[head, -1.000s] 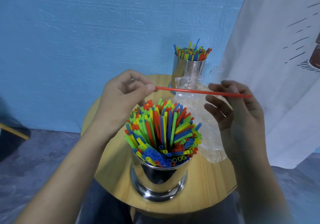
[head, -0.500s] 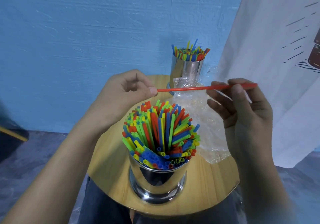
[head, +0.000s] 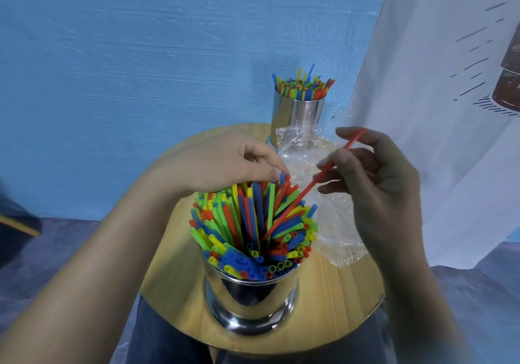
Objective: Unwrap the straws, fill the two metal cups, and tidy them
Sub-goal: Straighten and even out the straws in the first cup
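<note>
A thin red plastic straw (head: 318,178) is pinched between the thumb and fingers of the right hand (head: 374,178) and is held at a slant, its upper end pointing up and to the right. Its lower end is sunk among the bundle of red, blue, green and yellow straws (head: 247,223) packed into the near shiny metal cup (head: 250,301), which stands upright at the front of the round wooden counter (head: 174,279). The left hand (head: 225,164) is laid over the far side of that bundle with its fingers bent and its fingertips touching the straw tips; whether one straw is pinched cannot be told. A crumpled clear plastic wrapper (head: 334,223) is spread on the counter to the right of the near cup. Behind it, at the counter's far edge, a second metal cup (head: 295,116) is seen, also filled with coloured straws (head: 302,84).
</note>
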`<action>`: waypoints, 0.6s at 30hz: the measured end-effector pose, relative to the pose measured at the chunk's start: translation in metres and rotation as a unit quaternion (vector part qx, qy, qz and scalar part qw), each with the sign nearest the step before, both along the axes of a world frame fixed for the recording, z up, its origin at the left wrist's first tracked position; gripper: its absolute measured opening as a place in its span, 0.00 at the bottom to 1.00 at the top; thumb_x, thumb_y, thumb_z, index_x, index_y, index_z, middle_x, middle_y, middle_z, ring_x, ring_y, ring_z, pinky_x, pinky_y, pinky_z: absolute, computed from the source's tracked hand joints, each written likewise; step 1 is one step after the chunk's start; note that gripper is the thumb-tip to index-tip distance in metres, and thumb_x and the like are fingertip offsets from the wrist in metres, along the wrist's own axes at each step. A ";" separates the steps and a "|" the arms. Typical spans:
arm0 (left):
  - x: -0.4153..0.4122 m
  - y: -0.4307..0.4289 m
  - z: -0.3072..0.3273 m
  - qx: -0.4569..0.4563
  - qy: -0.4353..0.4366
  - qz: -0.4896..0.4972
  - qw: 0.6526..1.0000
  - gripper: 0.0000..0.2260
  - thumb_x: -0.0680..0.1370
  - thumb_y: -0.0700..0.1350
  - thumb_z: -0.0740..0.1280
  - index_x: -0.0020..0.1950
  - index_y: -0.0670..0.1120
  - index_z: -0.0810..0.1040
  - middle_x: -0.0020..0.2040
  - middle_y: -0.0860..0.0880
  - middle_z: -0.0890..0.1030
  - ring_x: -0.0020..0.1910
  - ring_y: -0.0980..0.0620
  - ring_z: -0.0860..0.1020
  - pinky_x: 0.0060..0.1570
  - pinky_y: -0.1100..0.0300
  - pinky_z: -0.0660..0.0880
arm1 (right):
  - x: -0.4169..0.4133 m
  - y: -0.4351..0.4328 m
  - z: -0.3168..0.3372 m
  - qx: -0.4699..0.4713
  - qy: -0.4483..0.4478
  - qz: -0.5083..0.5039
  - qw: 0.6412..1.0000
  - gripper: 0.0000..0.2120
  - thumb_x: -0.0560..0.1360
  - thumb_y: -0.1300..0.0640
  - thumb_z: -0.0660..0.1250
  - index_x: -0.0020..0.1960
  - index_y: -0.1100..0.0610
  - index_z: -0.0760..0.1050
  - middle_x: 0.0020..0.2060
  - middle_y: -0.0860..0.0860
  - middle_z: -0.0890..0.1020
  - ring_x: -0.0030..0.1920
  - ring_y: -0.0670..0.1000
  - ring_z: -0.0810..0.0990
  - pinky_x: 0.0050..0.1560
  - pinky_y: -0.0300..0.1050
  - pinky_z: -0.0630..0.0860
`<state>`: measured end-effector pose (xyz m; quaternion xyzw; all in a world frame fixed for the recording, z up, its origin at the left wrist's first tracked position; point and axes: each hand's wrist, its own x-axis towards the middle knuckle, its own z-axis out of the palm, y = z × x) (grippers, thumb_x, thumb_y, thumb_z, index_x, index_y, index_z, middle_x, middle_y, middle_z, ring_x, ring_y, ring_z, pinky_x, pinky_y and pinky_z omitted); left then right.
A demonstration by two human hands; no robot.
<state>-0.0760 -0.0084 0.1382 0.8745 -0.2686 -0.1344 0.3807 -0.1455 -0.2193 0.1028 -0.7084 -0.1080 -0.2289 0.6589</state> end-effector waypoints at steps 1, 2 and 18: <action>0.001 0.000 0.000 0.002 -0.003 -0.001 1.000 0.05 0.79 0.48 0.71 0.52 0.55 0.88 0.47 0.49 0.87 0.50 0.50 0.84 0.61 0.47 0.79 | -0.001 0.002 -0.001 -0.003 0.002 0.000 1.000 0.11 0.82 0.63 0.65 0.63 0.53 0.74 0.41 0.52 0.87 0.42 0.54 0.87 0.42 0.43 0.82; 0.001 0.001 -0.001 0.002 -0.007 0.001 1.000 0.05 0.79 0.49 0.72 0.51 0.56 0.88 0.47 0.49 0.87 0.50 0.49 0.84 0.61 0.43 0.78 | -0.001 0.003 -0.002 -0.006 -0.001 -0.002 1.000 0.13 0.81 0.63 0.66 0.64 0.52 0.73 0.42 0.52 0.87 0.42 0.53 0.87 0.42 0.43 0.82; -0.014 0.022 0.027 -0.531 -0.213 0.230 0.787 0.04 0.83 0.44 0.66 0.54 0.50 0.80 0.44 0.53 0.81 0.40 0.53 0.77 0.40 0.60 0.75 | 0.002 0.004 -0.015 -0.202 -0.021 0.103 0.974 0.06 0.79 0.47 0.66 0.48 0.40 0.82 0.50 0.41 0.84 0.56 0.51 0.83 0.50 0.50 0.82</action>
